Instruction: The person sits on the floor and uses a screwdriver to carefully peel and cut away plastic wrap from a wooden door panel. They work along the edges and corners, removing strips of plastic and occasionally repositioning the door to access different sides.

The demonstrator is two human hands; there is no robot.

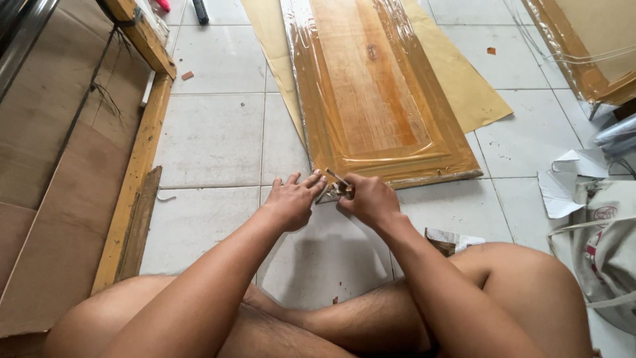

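I sit cross-legged on a white tiled floor. My right hand [371, 199] is closed around a small brass-coloured metal fitting [339, 185], with a thin part sticking up from it. My left hand [295, 197] touches the same fitting from the left, fingertips on it and fingers loosely spread. Just beyond both hands lies a long wooden cabinet door [374, 93] wrapped in clear plastic film, its near end almost at my fingers. The door rests on a sheet of tan paper [467, 86].
A wooden frame [136, 172] runs along the left beside brown board. A second plastic-wrapped panel [589, 46] sits at the top right. Torn white paper [563, 182] and a pale cloth bag [606, 252] lie on the right. A small wrapper [450, 240] is by my right knee.
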